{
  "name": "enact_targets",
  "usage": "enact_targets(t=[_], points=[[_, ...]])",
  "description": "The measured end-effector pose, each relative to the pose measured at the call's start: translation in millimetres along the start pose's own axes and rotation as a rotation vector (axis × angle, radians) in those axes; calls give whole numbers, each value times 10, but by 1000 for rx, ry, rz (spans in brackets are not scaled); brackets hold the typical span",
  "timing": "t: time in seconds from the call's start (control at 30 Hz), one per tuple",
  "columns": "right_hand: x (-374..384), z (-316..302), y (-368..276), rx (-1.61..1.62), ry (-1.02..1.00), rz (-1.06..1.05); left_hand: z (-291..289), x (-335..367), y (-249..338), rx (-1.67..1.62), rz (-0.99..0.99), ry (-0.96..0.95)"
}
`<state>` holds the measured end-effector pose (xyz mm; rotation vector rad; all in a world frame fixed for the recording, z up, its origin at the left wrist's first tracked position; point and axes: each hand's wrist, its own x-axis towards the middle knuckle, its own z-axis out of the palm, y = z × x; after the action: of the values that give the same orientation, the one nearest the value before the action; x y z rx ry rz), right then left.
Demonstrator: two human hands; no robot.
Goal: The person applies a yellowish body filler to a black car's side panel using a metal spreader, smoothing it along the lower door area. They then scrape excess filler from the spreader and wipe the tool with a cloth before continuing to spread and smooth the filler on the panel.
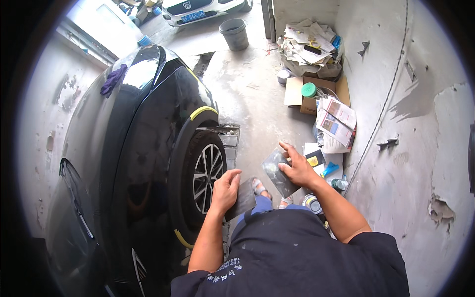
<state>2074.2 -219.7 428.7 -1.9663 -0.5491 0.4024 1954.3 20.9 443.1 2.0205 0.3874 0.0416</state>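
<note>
My left hand grips a dark, flat rectangular plate by its edge, just beside the car's wheel. In my right hand is a second flat grey plate with pale smears on its face, thumb on top and fingers along the far edge. The two plates are held apart in front of my waist, over the floor. To my left stands a black car, with yellow tape on the wheel-arch edge and another yellow strip nearer me.
A purple glove lies on the car. Along the right wall are an open cardboard box, a green-lidded container, piled papers, a bottle and a can. A grey bucket and a white car stand farther off.
</note>
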Motion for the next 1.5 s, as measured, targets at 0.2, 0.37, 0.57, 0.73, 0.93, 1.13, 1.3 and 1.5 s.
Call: enact_targets(t=[0.2,0.37,0.57,0.73,0.93,1.13,1.3,1.5], points=[[681,-113,203,-7,-6,98,-12,895,-429,30,197,35],[1283,-288,167,150,61,187,-240,1739,-307,-467,-397,-368],[1991,-355,-88,455,123,154,-467,2268,-113,-1277,-348,-534],[2603,-461,-223,651,73,137,-450,2700,175,-1237,-260,-493],[3452,-652,-6,790,-98,179,-392,3361,374,-937,-3,-503],[4252,-1233,-50,698,-293,36,-261,4043,769,-605,144,-344],[4718,-1648,51,761,-417,110,-144,4434,1129,-460,193,-278],[5033,-1849,-122,968,-262,36,-53,4628,1240,-932,-15,-260]])
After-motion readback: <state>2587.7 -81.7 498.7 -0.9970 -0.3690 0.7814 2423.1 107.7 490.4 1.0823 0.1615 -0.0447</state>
